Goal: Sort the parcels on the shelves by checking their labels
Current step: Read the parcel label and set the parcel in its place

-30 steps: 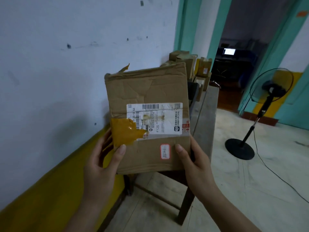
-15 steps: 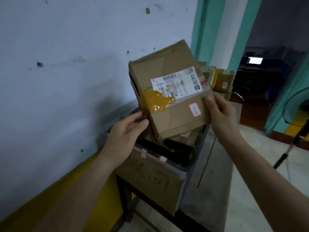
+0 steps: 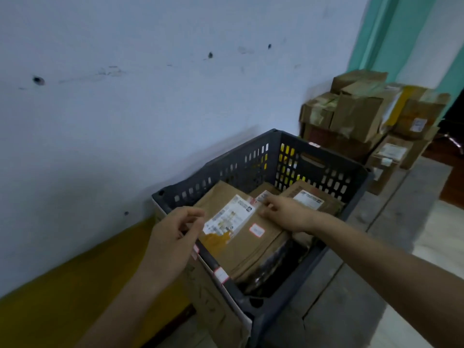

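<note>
The brown cardboard parcel point(image 3: 241, 244) lies flat in the dark grey slatted crate point(image 3: 226, 169), on top of the other packages, with its face up. We can see its white shipping label point(image 3: 229, 218), a patch of orange tape point(image 3: 216, 238) just below that, and a small red-bordered sticker point(image 3: 256, 229) towards the right. The right hand point(image 3: 283, 212) is on the parcel's far edge with its fingers bent down onto the cardboard, though it's blurred and I can't tell if they pinch the edge or only rest on it. The left hand point(image 3: 173, 237) hovers over the crate's near-left rim, fingers loosely curled, gripping nothing and clear of the parcel. Beside the right hand, a second labelled parcel point(image 3: 311, 197) sits deeper in the crate against the far wall. A sheet of cardboard point(image 3: 213, 305) hangs on the crate's near side, with small stickers along its top edge. The crate stands on a grey table point(image 3: 339, 297) against the pale wall point(image 3: 125, 96), which has a yellow band point(image 3: 75, 277) along the bottom. Further along the table there's a stack of taped boxes point(image 3: 361, 114).
</note>
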### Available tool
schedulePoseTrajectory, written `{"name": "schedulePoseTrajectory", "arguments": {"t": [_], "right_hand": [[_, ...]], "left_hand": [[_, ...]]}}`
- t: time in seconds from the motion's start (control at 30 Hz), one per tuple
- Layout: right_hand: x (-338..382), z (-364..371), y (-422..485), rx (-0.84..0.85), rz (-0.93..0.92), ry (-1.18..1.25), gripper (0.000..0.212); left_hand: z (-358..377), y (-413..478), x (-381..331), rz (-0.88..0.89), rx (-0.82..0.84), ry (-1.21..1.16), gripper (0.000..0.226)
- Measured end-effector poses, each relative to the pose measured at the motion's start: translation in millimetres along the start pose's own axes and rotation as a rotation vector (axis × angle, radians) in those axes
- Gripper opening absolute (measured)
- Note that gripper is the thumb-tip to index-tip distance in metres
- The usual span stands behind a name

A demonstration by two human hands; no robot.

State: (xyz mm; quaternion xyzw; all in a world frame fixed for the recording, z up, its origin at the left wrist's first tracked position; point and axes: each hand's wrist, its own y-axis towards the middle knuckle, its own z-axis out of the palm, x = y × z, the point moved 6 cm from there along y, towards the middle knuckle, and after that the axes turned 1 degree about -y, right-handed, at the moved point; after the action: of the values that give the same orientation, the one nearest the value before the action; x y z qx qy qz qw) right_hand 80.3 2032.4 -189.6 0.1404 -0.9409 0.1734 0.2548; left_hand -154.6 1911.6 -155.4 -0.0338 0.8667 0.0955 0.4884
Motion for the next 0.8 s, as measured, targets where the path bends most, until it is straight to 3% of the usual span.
{"name": "schedulePoseTrajectory", "arguments": {"t": [0.13,0.37,0.53,0.63,0.7,0.8], "right_hand": [[4.5,16.0,31.4,0.264,0.031,-0.199,0.023],[-8.5,45.7,63.7,0.53,0.091,-0.549,0.053],[-16.1,50.3,66.9,0.384,-0.003,-0.784,0.065],[19.3,36.3,55.1,0.202,-0.167,-0.977,0.056],[59.1,24.6,41.4,0.04,-0.297,-0.793,0.041],[134.8,10.8,3.5,-0.116,-0.5,-0.056,0.031]], "left_hand": [[8.4,-6.7,-0.8,0.048,-0.101,0.001,0.018],[12.9,-16.1,6.1,0.143,-0.179,-0.03,0.02],[4.7,-29.2,23.9,0.173,-0.284,-0.087,0.03],[-1.7,-37.2,20.3,0.214,-0.349,-0.147,0.022],[-11.4,-43.8,19.7,0.215,-0.371,-0.187,0.019],[-38.6,-62.5,32.8,0.131,-0.447,-0.25,0.015]]}}
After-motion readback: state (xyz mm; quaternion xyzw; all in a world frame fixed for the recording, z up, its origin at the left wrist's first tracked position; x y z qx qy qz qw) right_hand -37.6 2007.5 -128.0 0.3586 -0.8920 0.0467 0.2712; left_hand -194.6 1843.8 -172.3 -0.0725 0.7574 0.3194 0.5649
